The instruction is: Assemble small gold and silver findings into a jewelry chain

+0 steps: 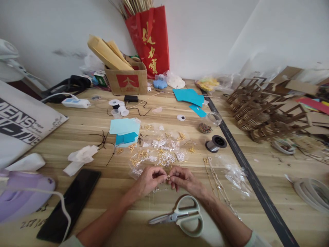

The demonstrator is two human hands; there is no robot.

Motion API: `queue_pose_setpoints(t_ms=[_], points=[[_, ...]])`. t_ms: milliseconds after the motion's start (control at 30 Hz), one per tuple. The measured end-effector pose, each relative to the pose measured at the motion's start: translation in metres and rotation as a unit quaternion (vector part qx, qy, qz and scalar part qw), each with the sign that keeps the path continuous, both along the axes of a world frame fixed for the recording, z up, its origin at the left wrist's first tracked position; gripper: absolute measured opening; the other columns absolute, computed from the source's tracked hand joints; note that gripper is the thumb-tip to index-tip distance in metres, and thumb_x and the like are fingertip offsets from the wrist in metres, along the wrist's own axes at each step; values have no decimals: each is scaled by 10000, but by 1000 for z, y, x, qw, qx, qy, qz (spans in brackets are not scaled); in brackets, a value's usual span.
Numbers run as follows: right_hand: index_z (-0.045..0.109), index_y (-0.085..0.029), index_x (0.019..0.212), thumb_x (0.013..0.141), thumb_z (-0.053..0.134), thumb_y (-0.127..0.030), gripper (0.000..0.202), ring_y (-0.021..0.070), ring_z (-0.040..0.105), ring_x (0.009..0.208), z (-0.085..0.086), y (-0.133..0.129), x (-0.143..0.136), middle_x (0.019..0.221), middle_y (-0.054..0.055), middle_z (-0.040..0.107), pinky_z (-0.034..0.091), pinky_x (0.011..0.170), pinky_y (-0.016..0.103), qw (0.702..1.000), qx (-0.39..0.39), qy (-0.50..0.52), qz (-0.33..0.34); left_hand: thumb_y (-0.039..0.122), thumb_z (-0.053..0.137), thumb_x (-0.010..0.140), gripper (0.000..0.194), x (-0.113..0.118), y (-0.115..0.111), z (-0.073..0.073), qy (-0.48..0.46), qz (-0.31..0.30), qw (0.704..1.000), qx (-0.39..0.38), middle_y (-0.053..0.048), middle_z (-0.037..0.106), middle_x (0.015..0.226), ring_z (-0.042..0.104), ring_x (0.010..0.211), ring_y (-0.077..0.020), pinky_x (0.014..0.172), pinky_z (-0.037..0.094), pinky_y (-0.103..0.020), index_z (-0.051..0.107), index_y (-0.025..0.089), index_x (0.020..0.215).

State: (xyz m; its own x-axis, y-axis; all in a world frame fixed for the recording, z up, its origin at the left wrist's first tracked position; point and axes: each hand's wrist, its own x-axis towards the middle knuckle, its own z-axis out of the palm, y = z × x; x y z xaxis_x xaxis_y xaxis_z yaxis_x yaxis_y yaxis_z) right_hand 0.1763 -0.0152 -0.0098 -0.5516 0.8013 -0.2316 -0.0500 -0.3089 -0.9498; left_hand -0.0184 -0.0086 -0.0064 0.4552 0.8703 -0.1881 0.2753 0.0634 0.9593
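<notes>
My left hand [152,179] and my right hand [184,179] meet above the table, thumb and fingers pinched. Between their fingertips is a small gold-coloured ring-like piece [168,177], which both hands seem to grip; its exact kind is too small to make out. A fine chain with tiny beads [160,189] shows just below the fingers. Clear bags of silver and gold jewellery findings [166,157] lie right beyond the hands. Scissors with pale handles [189,216] rest below them, blades pointing left. Gold and silver chains [218,181] are stretched beside my right forearm.
A wire spool [216,144] and a jar of beads [205,127] stand right of the bags. Blue cards [124,127], crumpled tissue [81,157] and a dark phone [70,202] lie left. Brown wooden basket-like pieces [262,109] pile up at the right, past a black strip [239,157].
</notes>
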Motion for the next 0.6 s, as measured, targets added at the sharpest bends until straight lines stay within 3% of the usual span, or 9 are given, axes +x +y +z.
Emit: queue_pose_setpoints(t_ms=[267,433,600], points=[[588,-140,821,785,695,-458,337,93,564,550,-6,0,0,654,-6,598,466,493,202,1000,3,-6,-8,229,568,779,149,1,-1,4,7,-4,1000,-5,-7,616,645,507,594,-112,556,371,-210,643,125,703],[569,-144,822,790,670,-482,355,99,542,556,-4,-2,0,656,-6,579,448,509,216,999,23,-43,-7,227,579,775,145,-1,0,-1,3,-6,1000,-10,-14,631,656,528,608,-115,572,392,-216,655,122,712],[587,-155,836,887,569,-354,206,90,460,578,-3,-4,7,688,-12,547,353,520,207,967,189,-167,-24,281,638,745,171,-11,5,-7,-64,22,996,-57,-31,669,680,590,623,-128,627,470,-247,671,114,769]])
